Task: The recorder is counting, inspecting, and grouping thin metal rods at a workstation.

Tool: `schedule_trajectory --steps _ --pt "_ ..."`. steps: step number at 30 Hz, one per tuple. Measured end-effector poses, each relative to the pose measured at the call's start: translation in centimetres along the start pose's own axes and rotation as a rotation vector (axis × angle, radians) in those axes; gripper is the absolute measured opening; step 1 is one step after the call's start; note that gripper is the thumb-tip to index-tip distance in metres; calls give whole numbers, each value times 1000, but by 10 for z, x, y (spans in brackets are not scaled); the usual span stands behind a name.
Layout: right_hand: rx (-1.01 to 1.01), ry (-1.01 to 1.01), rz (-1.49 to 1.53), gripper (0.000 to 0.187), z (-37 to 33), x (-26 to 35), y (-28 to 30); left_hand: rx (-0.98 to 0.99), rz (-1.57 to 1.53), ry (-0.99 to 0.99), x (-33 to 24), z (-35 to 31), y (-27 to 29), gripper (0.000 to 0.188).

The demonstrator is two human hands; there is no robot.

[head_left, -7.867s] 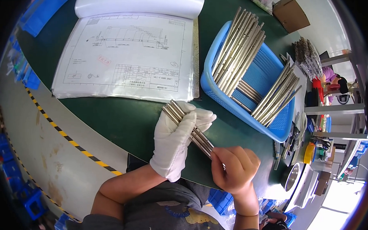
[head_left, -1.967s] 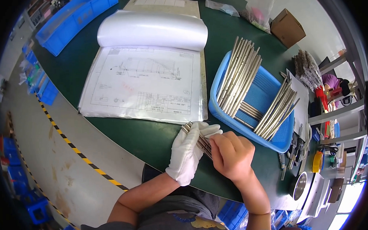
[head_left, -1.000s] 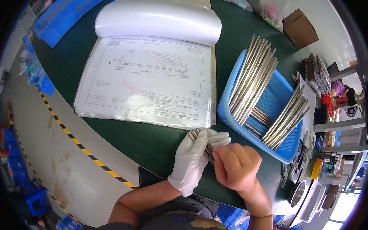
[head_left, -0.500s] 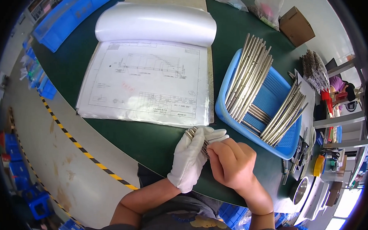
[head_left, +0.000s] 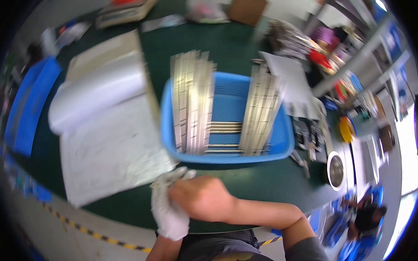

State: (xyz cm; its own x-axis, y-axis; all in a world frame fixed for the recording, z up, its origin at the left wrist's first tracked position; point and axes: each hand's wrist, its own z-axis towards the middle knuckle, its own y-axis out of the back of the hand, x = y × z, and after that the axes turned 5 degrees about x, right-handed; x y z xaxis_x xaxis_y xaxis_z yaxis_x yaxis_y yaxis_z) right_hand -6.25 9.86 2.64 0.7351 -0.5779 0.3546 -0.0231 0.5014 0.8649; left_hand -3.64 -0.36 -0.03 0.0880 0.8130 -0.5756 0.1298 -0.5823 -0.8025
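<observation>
My left hand (head_left: 169,212), in a white glove, is closed at the table's front edge below the papers. Half a second ago it held several short metal rods; now blur and my other hand mostly hide them. My bare right hand (head_left: 204,198) is curled against the gloved palm, and whatever its fingers pinch cannot be made out. Just beyond both hands stands a blue plastic basket (head_left: 228,158). Long silvery metal rods (head_left: 194,103) lean in its left side, and a second bundle of rods (head_left: 259,112) leans at the right. A few more lie across its bottom.
Drawing sheets (head_left: 113,152) with a rolled-back page lie on the green table (head_left: 247,184) at left. Calipers and hand tools (head_left: 306,136), a round metal bowl (head_left: 335,170) and a yellow roll (head_left: 346,129) are at right. A cardboard box (head_left: 247,7) stands at the back.
The view has swung to the right, so basket and papers appear further left. Both hands stay together; my right hand now covers more of the glove. The picture has become blurred.
</observation>
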Motion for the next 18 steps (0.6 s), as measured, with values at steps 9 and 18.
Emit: schedule_trajectory --steps 9,18 --pt "-409 99 -73 14 0 13 23 505 -233 -647 51 33 9 22" --pt "-550 -343 -222 33 -166 -19 58 -35 -9 15 -13 1 16 18"
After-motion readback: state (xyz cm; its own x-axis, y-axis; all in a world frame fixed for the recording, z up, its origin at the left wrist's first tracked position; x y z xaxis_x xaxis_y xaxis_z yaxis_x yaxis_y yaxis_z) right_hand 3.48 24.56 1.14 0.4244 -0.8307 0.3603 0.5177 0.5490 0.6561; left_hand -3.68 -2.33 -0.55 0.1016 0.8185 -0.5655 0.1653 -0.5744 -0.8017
